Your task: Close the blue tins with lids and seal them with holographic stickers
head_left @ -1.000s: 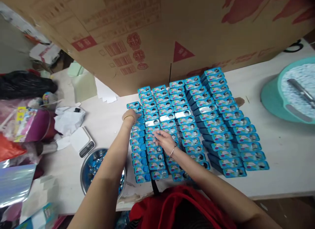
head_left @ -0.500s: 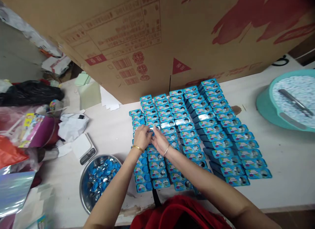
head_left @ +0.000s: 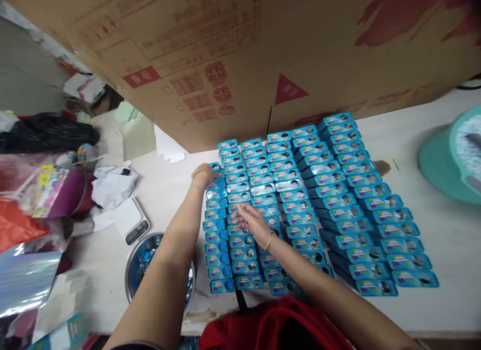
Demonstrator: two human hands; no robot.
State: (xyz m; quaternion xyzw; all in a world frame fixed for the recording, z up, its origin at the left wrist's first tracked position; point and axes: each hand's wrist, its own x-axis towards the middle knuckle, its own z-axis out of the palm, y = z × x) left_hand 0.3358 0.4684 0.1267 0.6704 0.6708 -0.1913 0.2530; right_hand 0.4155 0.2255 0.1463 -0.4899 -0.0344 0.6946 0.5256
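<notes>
Small blue printed boxes (head_left: 248, 281) stand in several close columns on the table. Boxes in the leftmost column carry round blue caps (head_left: 228, 285) at their right ends; those in other columns show dark or greyish round spots there. My left hand (head_left: 205, 174) reaches to the far end of the leftmost column, fingers bent down onto a box top; whatever is under the fingertips is hidden. Above the second column hovers my right hand (head_left: 252, 222), fingers stretched and a little apart, nothing visible in it. Behind my left forearm, a metal bowl (head_left: 130, 275) holds blue and silvery round caps.
A big cardboard box (head_left: 240, 119) stands behind the columns. To the left are a white scale (head_left: 130, 220), crumpled white plastic (head_left: 114, 187) and a purple container (head_left: 71, 189). A teal tub (head_left: 438, 162) of pale bits stands at the right.
My hands, together over the left columns before, have come apart. The left moved away to the column's far end; the right stays over the second column with fingers opened. The view has shifted slightly.
</notes>
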